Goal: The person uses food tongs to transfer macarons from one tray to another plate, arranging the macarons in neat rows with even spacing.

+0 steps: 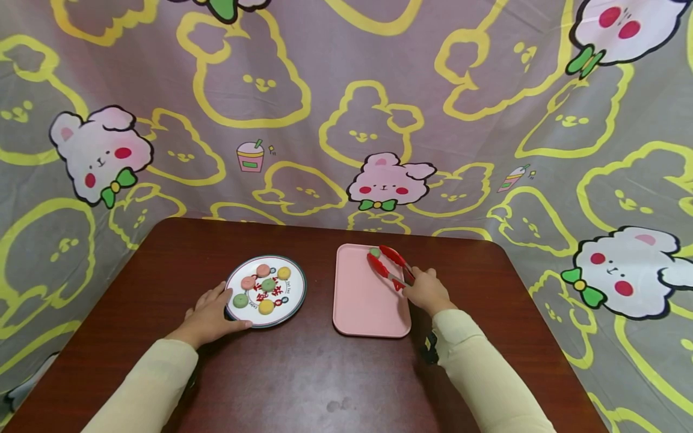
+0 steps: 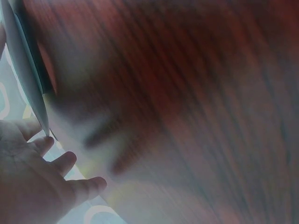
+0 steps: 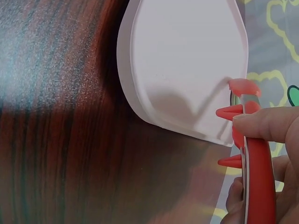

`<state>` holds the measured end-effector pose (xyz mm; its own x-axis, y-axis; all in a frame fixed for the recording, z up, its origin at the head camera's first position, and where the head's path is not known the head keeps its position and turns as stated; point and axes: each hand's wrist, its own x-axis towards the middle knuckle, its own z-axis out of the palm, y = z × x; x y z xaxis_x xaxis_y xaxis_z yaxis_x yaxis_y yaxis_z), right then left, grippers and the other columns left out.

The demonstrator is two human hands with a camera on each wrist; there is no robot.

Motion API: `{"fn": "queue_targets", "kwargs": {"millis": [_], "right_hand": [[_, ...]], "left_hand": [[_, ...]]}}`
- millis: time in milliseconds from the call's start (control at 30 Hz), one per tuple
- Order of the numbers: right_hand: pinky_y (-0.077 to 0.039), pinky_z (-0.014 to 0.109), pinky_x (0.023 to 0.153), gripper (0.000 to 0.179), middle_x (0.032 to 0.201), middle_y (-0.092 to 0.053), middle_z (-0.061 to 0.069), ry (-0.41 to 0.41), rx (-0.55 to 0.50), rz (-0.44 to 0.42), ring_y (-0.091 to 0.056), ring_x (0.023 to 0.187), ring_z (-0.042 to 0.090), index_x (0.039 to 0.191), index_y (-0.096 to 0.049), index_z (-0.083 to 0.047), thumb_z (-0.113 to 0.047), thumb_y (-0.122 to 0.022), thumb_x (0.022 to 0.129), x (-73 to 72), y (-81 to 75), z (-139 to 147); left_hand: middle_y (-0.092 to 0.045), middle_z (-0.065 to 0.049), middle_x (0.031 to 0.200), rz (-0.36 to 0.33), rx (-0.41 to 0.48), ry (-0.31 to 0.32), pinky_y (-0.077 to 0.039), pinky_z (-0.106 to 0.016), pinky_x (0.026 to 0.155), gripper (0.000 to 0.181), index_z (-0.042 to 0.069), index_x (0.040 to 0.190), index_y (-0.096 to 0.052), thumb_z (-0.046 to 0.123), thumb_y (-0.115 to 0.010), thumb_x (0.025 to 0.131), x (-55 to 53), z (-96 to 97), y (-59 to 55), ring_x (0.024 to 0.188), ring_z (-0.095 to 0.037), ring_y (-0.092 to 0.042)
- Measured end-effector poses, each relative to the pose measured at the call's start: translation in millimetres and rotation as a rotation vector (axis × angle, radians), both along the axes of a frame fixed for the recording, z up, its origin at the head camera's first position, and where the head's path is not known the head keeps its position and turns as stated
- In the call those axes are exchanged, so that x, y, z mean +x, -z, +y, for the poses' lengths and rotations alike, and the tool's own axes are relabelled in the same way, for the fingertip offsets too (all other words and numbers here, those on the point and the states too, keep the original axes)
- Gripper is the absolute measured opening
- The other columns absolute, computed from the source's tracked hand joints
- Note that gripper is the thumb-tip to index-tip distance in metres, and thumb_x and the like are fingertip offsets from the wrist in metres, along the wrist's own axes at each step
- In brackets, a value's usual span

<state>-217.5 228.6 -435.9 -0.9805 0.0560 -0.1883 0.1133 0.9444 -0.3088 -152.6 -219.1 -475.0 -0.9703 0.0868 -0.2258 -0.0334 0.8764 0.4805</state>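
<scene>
My right hand (image 1: 429, 291) grips red tongs (image 1: 387, 272) above the far end of a pink tray (image 1: 368, 300). Between the tong tips, near the tray's far edge, is a green macaron (image 1: 375, 253); whether it touches the tray I cannot tell. In the right wrist view, thumb and fingers wrap the tongs' red handle (image 3: 259, 182). At the left, my left hand (image 1: 208, 316) rests against the near left rim of a round white plate (image 1: 292, 300), its fingers spread and thumb extended. On that plate lie several macarons, among them a pink macaron (image 1: 263, 270) and a yellow macaron (image 1: 266, 307).
Plate and tray stand apart on a dark brown wooden table (image 1: 303, 385). A curtain (image 1: 303, 186) printed with rabbits hangs behind the table and along both sides. A dark band (image 1: 429, 349) sits at my right wrist.
</scene>
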Motion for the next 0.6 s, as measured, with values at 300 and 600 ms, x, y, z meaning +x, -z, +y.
{"fn": "queue_targets", "kwargs": {"millis": [300,600], "right_hand": [[-0.049,0.047,0.067,0.061,0.104,-0.049,0.022,-0.011,0.005,0.001,-0.058,0.082,0.033,0.135,-0.050,-0.004,-0.027,-0.065,0.081,-1.7,-0.5,-1.1],[-0.047,0.045,0.064,0.062,0.102,-0.049,0.021,-0.019,0.005,0.000,-0.056,0.082,0.032,0.137,-0.049,-0.003,-0.025,-0.064,0.081,-1.3,-1.2,-1.9]], "left_hand": [[-0.014,-0.034,0.152,-0.002,-0.006,-0.002,-0.014,-0.078,0.099,0.115,-0.011,0.145,-0.029,0.065,-0.073,0.070,-0.1,0.3,1.5,0.135,-0.056,-0.011],[-0.014,-0.034,0.152,0.004,-0.008,-0.004,-0.014,-0.078,0.099,0.115,-0.011,0.145,-0.029,0.064,-0.073,0.070,-0.2,0.7,1.3,0.135,-0.056,-0.011]]}}
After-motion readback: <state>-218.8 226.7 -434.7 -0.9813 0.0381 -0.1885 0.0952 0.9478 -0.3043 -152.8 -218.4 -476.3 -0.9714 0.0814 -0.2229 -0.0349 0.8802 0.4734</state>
